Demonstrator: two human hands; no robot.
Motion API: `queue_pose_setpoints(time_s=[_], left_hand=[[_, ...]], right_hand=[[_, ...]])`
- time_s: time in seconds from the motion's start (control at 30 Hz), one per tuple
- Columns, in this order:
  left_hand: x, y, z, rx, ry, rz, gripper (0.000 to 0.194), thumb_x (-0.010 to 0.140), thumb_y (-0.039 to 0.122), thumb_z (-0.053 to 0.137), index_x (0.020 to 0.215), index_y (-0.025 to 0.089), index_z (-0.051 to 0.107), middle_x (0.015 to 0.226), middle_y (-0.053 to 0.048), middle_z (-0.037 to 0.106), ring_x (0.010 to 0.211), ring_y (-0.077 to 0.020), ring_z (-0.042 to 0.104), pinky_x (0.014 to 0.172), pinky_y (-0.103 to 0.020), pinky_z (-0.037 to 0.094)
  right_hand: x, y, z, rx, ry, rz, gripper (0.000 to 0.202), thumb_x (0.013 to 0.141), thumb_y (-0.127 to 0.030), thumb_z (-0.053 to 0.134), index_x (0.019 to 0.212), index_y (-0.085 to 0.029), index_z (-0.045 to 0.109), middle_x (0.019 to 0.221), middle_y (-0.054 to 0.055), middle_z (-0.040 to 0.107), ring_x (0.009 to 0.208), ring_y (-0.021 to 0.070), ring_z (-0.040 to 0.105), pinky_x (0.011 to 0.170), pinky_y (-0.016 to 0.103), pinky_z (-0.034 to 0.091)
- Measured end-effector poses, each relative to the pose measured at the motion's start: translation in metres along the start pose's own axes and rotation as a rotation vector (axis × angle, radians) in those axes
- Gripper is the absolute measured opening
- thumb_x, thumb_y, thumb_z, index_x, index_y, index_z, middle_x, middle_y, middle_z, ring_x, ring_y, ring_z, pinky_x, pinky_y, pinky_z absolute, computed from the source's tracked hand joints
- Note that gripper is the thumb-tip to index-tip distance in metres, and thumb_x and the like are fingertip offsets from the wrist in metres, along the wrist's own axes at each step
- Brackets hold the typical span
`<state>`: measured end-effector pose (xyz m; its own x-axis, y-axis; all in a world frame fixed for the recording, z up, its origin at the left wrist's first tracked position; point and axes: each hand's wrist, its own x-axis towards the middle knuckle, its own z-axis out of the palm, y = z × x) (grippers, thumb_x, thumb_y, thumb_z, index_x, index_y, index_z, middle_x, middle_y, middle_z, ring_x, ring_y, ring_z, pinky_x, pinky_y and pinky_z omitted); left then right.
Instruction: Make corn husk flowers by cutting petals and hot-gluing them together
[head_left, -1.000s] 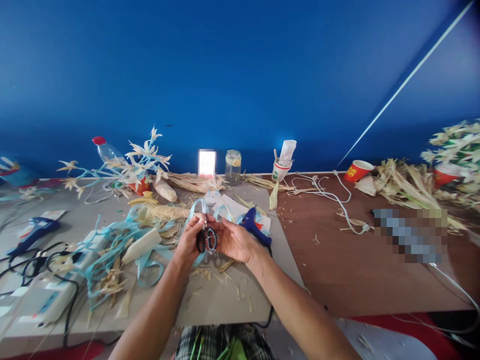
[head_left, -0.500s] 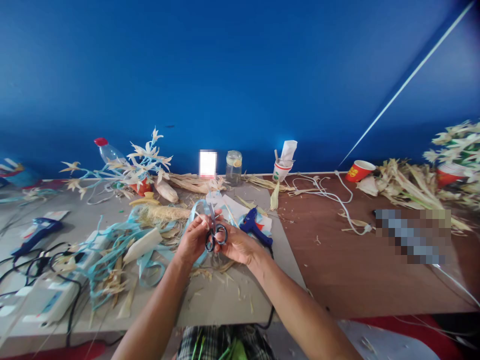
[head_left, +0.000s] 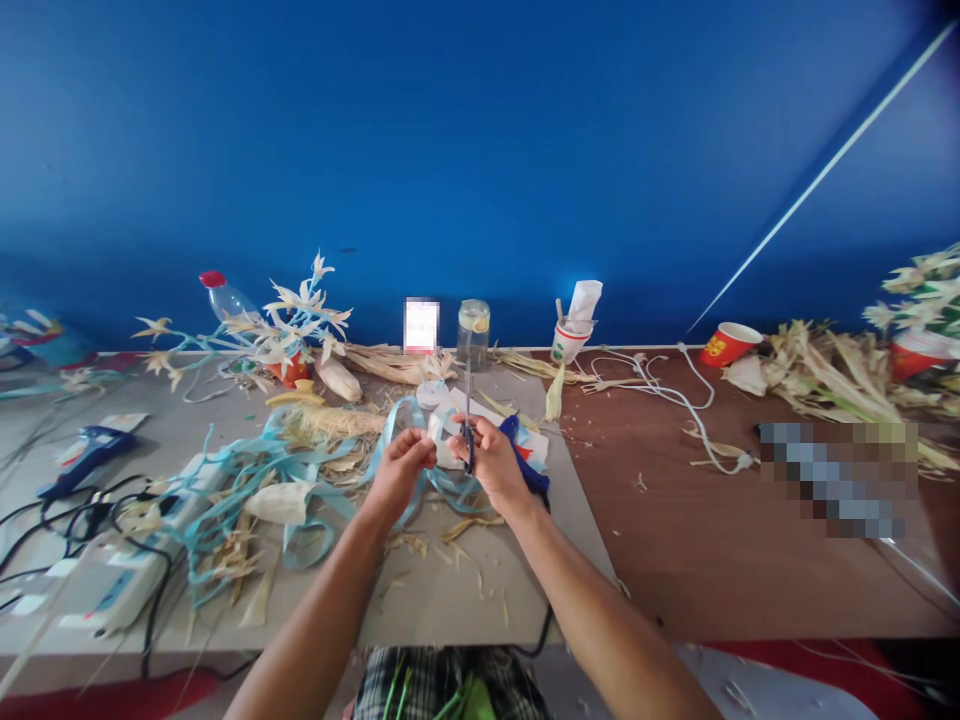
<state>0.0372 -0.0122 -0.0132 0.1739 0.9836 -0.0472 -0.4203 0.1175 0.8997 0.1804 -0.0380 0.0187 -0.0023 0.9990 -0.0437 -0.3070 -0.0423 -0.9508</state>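
Observation:
My right hand (head_left: 491,465) holds dark-handled scissors (head_left: 469,440), their blades pointing up and away toward the glass jar. Just to the left, my left hand (head_left: 405,465) is closed in a pinch; what lies between its fingertips is too small to make out. A gap separates the two hands. Light blue ribbon (head_left: 386,440) loops behind and beneath them. Close to my right hand lies a blue glue gun (head_left: 536,472), partly hidden by it.
Tangled blue ribbon (head_left: 217,490), a white power strip (head_left: 127,590) and another blue glue gun (head_left: 90,460) lie left. Husk flowers (head_left: 300,300), a jar (head_left: 473,340) and a paper cup (head_left: 568,343) stand behind. Husks (head_left: 832,375) and a red cup (head_left: 731,345) are right.
My hands have moved apart. The scissors have shifted right with my right hand and turned so that their handles show edge-on. The whole view has shifted slightly.

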Motion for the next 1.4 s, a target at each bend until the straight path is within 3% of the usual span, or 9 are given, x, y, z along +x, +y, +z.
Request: queue_pose_setpoints(time_s=[0.17, 0.37, 0.6, 0.8, 0.97, 1.17, 1.4], left_hand=[[-0.003, -0.005, 0.004, 0.157, -0.117, 0.011, 0.024, 0.071, 0.036, 0.074, 0.074, 0.015, 0.062, 0.056, 0.001, 0.058, 0.052, -0.0094, 0.049, 0.055, -0.023, 0.037], [-0.008, 0.001, 0.009, 0.213, -0.229, -0.040, 0.032, 0.070, 0.040, 0.074, 0.084, 0.015, 0.061, 0.060, 0.000, 0.062, 0.056, -0.0112, 0.054, 0.061, -0.025, 0.040], [-0.006, 0.003, 0.008, 0.292, -0.139, -0.047, 0.034, 0.068, 0.044, 0.074, 0.072, 0.013, 0.059, 0.053, 0.002, 0.056, 0.049, -0.0073, 0.044, 0.053, -0.022, 0.033], [-0.004, 0.003, 0.005, 0.264, -0.151, -0.088, 0.032, 0.070, 0.042, 0.073, 0.073, 0.013, 0.059, 0.054, 0.002, 0.055, 0.048, -0.0057, 0.040, 0.051, -0.021, 0.028], [-0.002, -0.001, 0.001, 0.224, -0.141, -0.069, 0.028, 0.071, 0.038, 0.074, 0.076, 0.013, 0.061, 0.056, 0.002, 0.056, 0.051, -0.0066, 0.043, 0.053, -0.021, 0.030], [-0.001, -0.004, -0.004, 0.192, -0.217, -0.062, 0.026, 0.072, 0.035, 0.073, 0.084, 0.013, 0.064, 0.063, 0.001, 0.057, 0.055, -0.0075, 0.046, 0.056, -0.022, 0.034], [-0.001, -0.001, -0.003, 0.149, -0.182, -0.067, 0.028, 0.070, 0.033, 0.075, 0.088, 0.014, 0.066, 0.067, -0.001, 0.060, 0.060, -0.0089, 0.051, 0.059, -0.022, 0.037]], right_hand=[[0.001, 0.010, -0.001, -0.172, 0.088, -0.215, 0.051, 0.067, -0.028, 0.070, 0.113, -0.019, 0.052, 0.087, 0.002, 0.066, 0.070, 0.0135, 0.059, 0.063, 0.025, 0.047], [0.002, 0.018, -0.002, -0.220, 0.169, -0.286, 0.042, 0.070, -0.029, 0.067, 0.108, -0.018, 0.055, 0.077, 0.002, 0.068, 0.065, 0.0151, 0.062, 0.062, 0.027, 0.050], [0.006, 0.018, -0.004, -0.248, 0.246, -0.329, 0.036, 0.071, -0.028, 0.062, 0.105, -0.018, 0.056, 0.083, 0.004, 0.069, 0.070, 0.0161, 0.064, 0.061, 0.026, 0.051], [0.010, 0.016, -0.006, -0.157, 0.343, -0.295, 0.036, 0.068, -0.029, 0.062, 0.102, -0.017, 0.055, 0.077, 0.002, 0.066, 0.065, 0.0148, 0.062, 0.061, 0.026, 0.050], [0.011, 0.019, -0.007, -0.142, 0.356, -0.287, 0.038, 0.068, -0.031, 0.062, 0.103, -0.017, 0.054, 0.077, 0.002, 0.068, 0.067, 0.0153, 0.063, 0.062, 0.027, 0.050], [0.013, 0.017, -0.008, -0.074, 0.364, -0.293, 0.039, 0.067, -0.032, 0.063, 0.101, -0.017, 0.052, 0.077, 0.002, 0.067, 0.069, 0.0159, 0.064, 0.062, 0.027, 0.050], [0.014, 0.016, -0.009, -0.028, 0.384, -0.294, 0.039, 0.067, -0.032, 0.064, 0.101, -0.017, 0.053, 0.074, 0.000, 0.066, 0.064, 0.0137, 0.061, 0.058, 0.025, 0.047]])
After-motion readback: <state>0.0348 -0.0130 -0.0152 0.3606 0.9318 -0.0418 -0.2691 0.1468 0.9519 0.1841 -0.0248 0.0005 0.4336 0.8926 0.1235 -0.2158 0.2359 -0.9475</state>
